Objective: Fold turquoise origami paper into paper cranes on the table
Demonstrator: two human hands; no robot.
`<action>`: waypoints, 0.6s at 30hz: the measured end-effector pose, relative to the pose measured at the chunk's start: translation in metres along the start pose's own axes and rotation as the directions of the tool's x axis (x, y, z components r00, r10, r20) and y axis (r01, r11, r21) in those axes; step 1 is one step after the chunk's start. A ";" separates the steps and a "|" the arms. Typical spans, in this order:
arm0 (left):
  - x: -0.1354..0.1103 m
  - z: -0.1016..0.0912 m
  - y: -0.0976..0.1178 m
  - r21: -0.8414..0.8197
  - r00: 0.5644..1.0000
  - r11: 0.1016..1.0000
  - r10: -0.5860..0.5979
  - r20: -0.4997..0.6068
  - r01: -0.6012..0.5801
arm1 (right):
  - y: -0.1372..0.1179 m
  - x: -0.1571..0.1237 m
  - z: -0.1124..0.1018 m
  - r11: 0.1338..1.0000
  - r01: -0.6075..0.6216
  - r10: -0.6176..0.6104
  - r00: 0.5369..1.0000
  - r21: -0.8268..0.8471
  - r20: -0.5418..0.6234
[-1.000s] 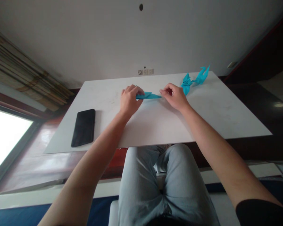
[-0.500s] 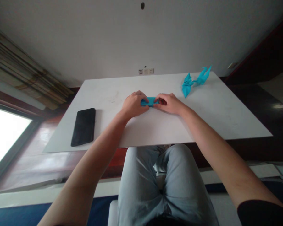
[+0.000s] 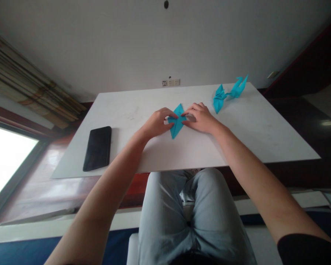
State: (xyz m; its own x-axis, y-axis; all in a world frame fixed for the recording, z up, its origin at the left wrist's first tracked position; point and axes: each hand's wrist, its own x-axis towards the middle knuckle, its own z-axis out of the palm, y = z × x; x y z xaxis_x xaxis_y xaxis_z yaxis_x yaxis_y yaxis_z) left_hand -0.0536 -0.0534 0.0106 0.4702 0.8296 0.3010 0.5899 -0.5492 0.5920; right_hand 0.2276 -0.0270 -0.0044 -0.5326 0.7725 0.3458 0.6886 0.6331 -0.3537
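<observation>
A blue sheet of origami paper (image 3: pixel 177 127), folded to a diamond with a crease along its length, lies on the white table in front of me. My left hand (image 3: pixel 158 123) has its thumb and index finger on the left corner of the paper. From the other side, my right hand (image 3: pixel 201 118) grips the right corner between thumb and fingers. Both hands rest low over the tabletop, fingers curled. To the right, beyond my right hand, stand two folded blue paper cranes, a nearer one (image 3: pixel 219 99) and a farther one (image 3: pixel 238 88).
A black phone or tablet (image 3: pixel 98 148) lies near the left front of the white table (image 3: pixel 127 110). Behind the table is a grey wall with sockets (image 3: pixel 170 82). A patterned curtain (image 3: pixel 30 81) hangs at the left.
The paper was a narrow horizontal strip between my hands; now it shows as an upright diamond with points away from and toward me. My hands have shifted slightly, still at its sides.
</observation>
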 end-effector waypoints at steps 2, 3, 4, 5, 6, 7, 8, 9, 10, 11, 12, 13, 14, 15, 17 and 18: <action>-0.001 0.001 -0.001 0.046 1.000 0.999 0.029 -0.008 -0.029 | -0.001 0.001 -0.001 1.000 0.007 -0.007 1.000 0.016 0.009; -0.001 0.001 -0.001 0.060 0.999 0.998 0.034 -0.006 -0.034 | -0.002 0.001 -0.001 0.999 0.016 -0.017 1.000 0.032 0.019; -0.001 0.002 -0.002 0.068 0.999 0.997 0.036 -0.001 -0.036 | -0.004 0.002 -0.001 0.998 0.026 -0.027 0.999 0.052 0.032; -0.001 0.002 -0.002 0.073 0.999 0.997 0.036 0.003 -0.036 | -0.005 0.002 -0.002 0.997 0.032 -0.036 0.998 0.073 0.049; -0.002 0.003 -0.002 0.078 0.999 0.996 0.034 0.006 -0.035 | -0.006 0.003 -0.002 0.995 0.034 -0.040 0.997 0.093 0.065; -0.002 0.004 -0.001 0.081 1.000 0.996 0.028 0.004 -0.028 | -0.008 0.003 -0.002 0.993 0.031 -0.039 0.996 0.111 0.077; -0.002 0.004 -0.001 0.078 1.000 0.997 0.017 -0.001 -0.016 | -0.009 0.004 -0.002 0.992 0.023 -0.034 0.996 0.124 0.086; -0.002 0.004 0.000 0.067 1.000 0.998 0.000 -0.006 0.000 | -0.010 0.004 -0.002 0.991 0.012 -0.024 0.996 0.134 0.091; -0.002 0.003 0.001 0.048 1.000 0.999 -0.020 -0.008 0.020 | -0.010 0.005 -0.002 0.990 -0.002 -0.012 0.996 0.143 0.093; -0.002 0.002 0.001 0.025 0.999 0.999 -0.041 -0.006 0.041 | -0.011 0.005 -0.003 0.988 -0.017 0.002 0.995 0.153 0.095; -0.002 0.000 0.002 0.001 0.998 0.998 -0.061 -0.003 0.061 | -0.011 0.005 -0.004 0.986 -0.033 0.016 0.995 0.165 0.100; -0.003 -0.002 0.002 -0.021 0.997 0.997 -0.079 0.003 0.079 | -0.011 0.005 -0.005 0.983 -0.048 0.029 0.994 0.178 0.110; -0.004 -0.005 0.001 -0.041 0.996 0.995 -0.093 0.011 0.093 | -0.011 0.005 -0.007 0.979 -0.061 0.037 0.992 0.193 0.123; -0.004 -0.008 0.001 -0.059 0.995 0.993 -0.101 0.025 0.103 | -0.011 0.004 -0.009 0.976 -0.067 0.039 0.990 0.208 0.137; -0.006 -0.015 0.000 -0.095 0.993 0.990 -0.099 0.070 0.106 | -0.009 0.002 -0.013 0.969 -0.063 0.025 0.987 0.237 0.162; -0.007 -0.018 -0.001 -0.113 0.991 0.988 -0.096 0.094 0.106 | -0.009 0.001 -0.015 0.966 -0.056 0.011 0.985 0.251 0.175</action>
State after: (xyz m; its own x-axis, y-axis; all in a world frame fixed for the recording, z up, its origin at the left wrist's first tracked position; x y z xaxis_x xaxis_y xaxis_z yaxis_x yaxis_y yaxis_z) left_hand -0.0698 -0.0572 0.0214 0.4714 0.8652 0.1709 0.5585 -0.4428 0.7014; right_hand 0.2282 -0.0322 0.0118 -0.6025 0.7764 0.1848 0.5717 0.5814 -0.5789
